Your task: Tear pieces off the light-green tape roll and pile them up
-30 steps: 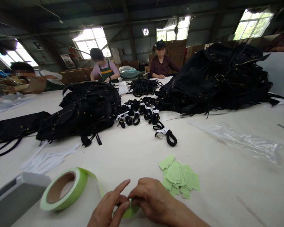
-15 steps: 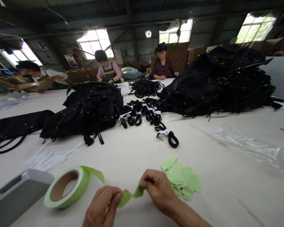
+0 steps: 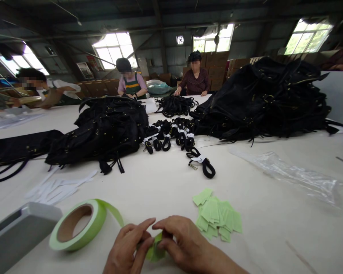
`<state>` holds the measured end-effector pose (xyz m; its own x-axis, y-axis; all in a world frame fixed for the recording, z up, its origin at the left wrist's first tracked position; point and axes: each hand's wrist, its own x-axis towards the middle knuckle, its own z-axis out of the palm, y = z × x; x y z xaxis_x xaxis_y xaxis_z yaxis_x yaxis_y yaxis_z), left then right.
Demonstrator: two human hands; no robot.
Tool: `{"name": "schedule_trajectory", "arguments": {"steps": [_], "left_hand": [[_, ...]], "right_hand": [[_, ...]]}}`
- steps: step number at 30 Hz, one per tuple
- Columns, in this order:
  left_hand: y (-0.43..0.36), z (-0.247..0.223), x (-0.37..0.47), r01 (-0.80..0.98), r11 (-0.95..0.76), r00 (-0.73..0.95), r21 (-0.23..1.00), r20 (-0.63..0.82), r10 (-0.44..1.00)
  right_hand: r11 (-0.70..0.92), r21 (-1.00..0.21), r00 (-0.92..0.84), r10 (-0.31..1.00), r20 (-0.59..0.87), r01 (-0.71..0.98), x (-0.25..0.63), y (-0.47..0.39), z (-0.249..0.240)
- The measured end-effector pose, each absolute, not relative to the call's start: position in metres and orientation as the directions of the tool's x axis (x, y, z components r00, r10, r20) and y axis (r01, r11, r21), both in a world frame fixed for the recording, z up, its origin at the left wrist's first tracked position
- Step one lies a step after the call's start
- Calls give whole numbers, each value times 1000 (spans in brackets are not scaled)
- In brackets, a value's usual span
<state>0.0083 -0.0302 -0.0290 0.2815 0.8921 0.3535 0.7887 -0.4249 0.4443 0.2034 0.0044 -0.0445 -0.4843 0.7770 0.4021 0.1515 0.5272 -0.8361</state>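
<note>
A roll of green tape (image 3: 77,227) lies flat on the white table (image 3: 165,186) at the near left, with a strip running from it toward my hands. My left hand (image 3: 128,247) and my right hand (image 3: 180,241) meet at the near edge, both pinching the green strip's end (image 3: 154,251) between their fingertips. A pile of cut green tape pieces (image 3: 217,219) lies just right of my right hand.
A grey box (image 3: 17,232) sits at the near left, white paper strips (image 3: 57,186) behind it. Black bags (image 3: 103,131) (image 3: 268,99), bundled black straps (image 3: 174,135) and a clear plastic bag (image 3: 291,173) cover the table further off. Three people work at the far side.
Half a second ago my hands were apart with the green strip stretched between them; now they have come together again and hold it bunched at the fingertips.
</note>
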Motion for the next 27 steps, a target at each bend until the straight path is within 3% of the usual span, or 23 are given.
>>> {"name": "schedule_trajectory", "arguments": {"steps": [8, 15, 18, 23, 27], "left_hand": [[-32, -30, 7, 740, -477, 347, 475, 339, 875], [-27, -24, -14, 768, -566, 485, 298, 305, 819], [-26, -18, -15, 755, -601, 528, 263, 301, 794], [-31, -18, -2, 768, -526, 399, 365, 369, 839], [-35, -26, 1, 740, -407, 210, 536, 391, 896]], "right_hand": [[507, -781, -587, 776, 230, 364, 206, 8, -45], [424, -831, -575, 802, 159, 361, 208, 11, -44], [407, -862, -548, 814, 193, 301, 207, 12, -43], [345, -919, -395, 884, 249, 193, 201, 7, -39], [142, -990, -263, 956, 131, 24, 201, 11, -39]]}}
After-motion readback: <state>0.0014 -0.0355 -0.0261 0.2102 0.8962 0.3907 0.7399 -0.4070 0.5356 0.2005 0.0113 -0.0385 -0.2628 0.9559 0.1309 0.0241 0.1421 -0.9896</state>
